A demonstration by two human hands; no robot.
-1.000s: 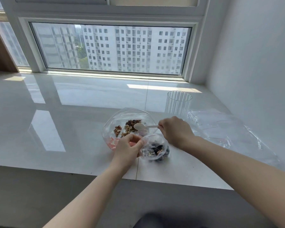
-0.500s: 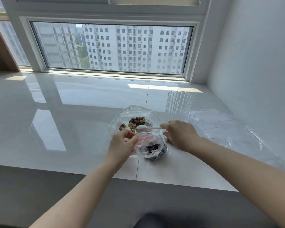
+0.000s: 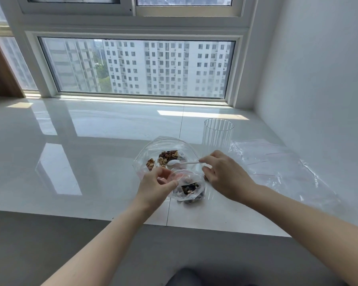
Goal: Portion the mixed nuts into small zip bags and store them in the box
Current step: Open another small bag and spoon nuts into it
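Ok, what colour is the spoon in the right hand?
White; the spoon shows plainly in the head view.

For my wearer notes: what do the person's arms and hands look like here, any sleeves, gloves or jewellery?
Both forearms are bare up to the frame edge, with no sleeves showing. The left hand and right hand wear no gloves, and no rings, watch or bracelet are visible.

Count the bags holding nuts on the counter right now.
2: the large bag behind the hands, spoon inside; the small bag pinched by the left hand. Empty bags lie right.
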